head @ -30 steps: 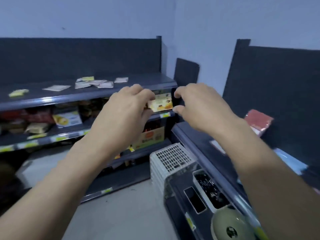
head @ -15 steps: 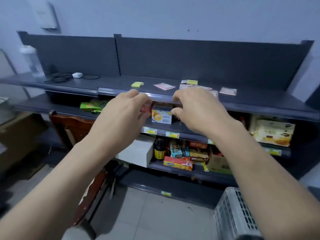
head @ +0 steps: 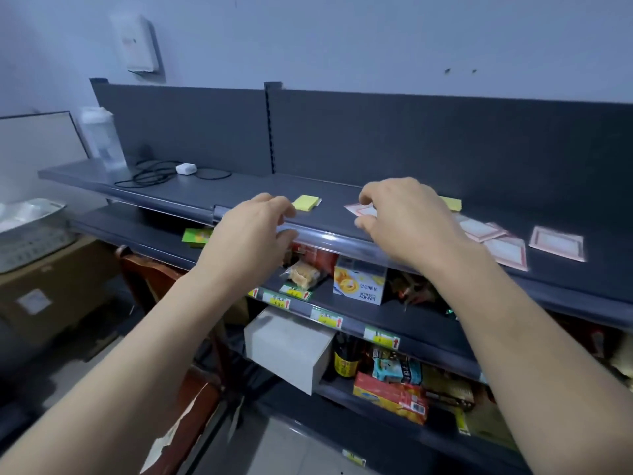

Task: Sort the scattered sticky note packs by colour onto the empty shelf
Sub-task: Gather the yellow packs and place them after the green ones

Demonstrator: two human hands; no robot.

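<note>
**Under the right hand (head: 404, 221), a flat square pink sticky note pack (head: 356, 210) waits to be lifted**

The pack lies flat on the dark grey metal shelf (head: 239, 186), its near corner between the thumb and forefinger. The two digits are apart and curved around it like tongs, not clamped. Whether either tip touches the wrapper cannot be told. That bracketing pose suits a thin, slippery pack: it probably has to be pinched by the edge, since it offers nothing to grip from above.

Just beyond the left hand (head: 255, 231) sits a small yellow sticky note pack (head: 306, 202). This hand hovers over the shelf's front lip with fingers loosely curled, holding nothing. It seems set to take the yellow while the other takes the pink, one colour to each hand.

Past the right wrist, a second yellow pack (head: 451, 202) peeks out, and three more pink-bordered packs (head: 505, 252) lie scattered and partly overlapping. No colours are grouped yet, so the sorting looks barely begun.

Far to the left of both hands, a white charger with a black cable (head: 186, 168) rests on the same surface. Boxed snacks (head: 359, 286) fill the tier below the forearms.
</note>
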